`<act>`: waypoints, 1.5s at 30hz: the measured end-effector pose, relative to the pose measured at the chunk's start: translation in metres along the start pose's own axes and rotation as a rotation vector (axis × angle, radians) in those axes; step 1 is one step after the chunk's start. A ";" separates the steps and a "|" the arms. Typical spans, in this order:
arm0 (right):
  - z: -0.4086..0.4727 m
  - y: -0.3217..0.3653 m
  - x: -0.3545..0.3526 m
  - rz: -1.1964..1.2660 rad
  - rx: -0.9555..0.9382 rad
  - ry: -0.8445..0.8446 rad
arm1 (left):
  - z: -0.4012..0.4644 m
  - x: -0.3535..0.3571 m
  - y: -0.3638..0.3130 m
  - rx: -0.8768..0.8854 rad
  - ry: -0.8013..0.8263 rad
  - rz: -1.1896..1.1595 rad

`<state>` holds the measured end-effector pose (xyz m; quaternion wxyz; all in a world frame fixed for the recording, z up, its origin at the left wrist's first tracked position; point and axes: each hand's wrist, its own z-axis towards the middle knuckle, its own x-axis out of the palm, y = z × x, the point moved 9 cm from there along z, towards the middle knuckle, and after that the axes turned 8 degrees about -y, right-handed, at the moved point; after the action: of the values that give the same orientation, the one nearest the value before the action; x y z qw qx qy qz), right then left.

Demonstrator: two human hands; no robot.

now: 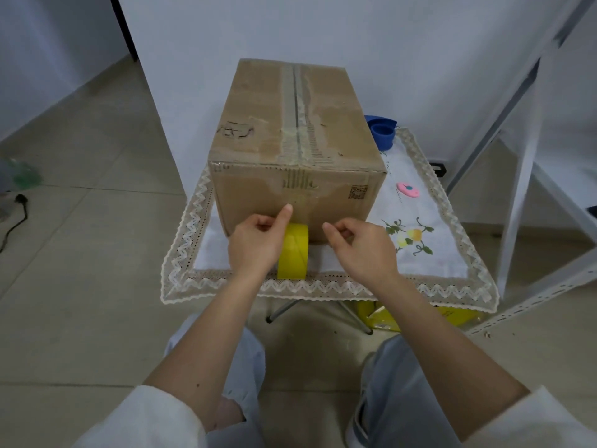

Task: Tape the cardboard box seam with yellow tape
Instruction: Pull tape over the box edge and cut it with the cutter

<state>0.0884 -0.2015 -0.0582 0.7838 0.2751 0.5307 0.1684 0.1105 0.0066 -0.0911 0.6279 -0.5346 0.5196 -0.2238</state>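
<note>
A brown cardboard box stands on a small table covered by a white lace-edged cloth. Its top seam runs away from me, edged with old torn tape. A yellow tape roll stands on edge against the box's near face. My left hand grips the roll's left side, with its thumb pressed up against the box face. Just right of the roll, my right hand hovers with its fingers curled and pinched together; whether it holds a tape end is hidden.
A blue tape roll sits behind the box at its right. A small pink item lies on the cloth. White metal shelving stands right. Yellow packaging lies under the table. A black cable trails on the tiled floor.
</note>
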 end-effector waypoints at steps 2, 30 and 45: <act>0.002 -0.016 -0.009 0.014 0.059 -0.045 | -0.001 0.000 0.002 -0.019 -0.033 -0.033; 0.139 -0.174 -0.029 -0.238 0.224 -0.153 | -0.089 0.161 -0.055 0.688 0.410 0.257; 0.150 -0.166 -0.019 -0.119 0.288 -0.149 | -0.086 0.159 -0.055 0.659 0.341 0.160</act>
<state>0.2151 -0.3813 -0.1029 0.7821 0.3645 0.5050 0.0231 0.1058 -0.1819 -0.0973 0.6862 -0.2168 0.5570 -0.4147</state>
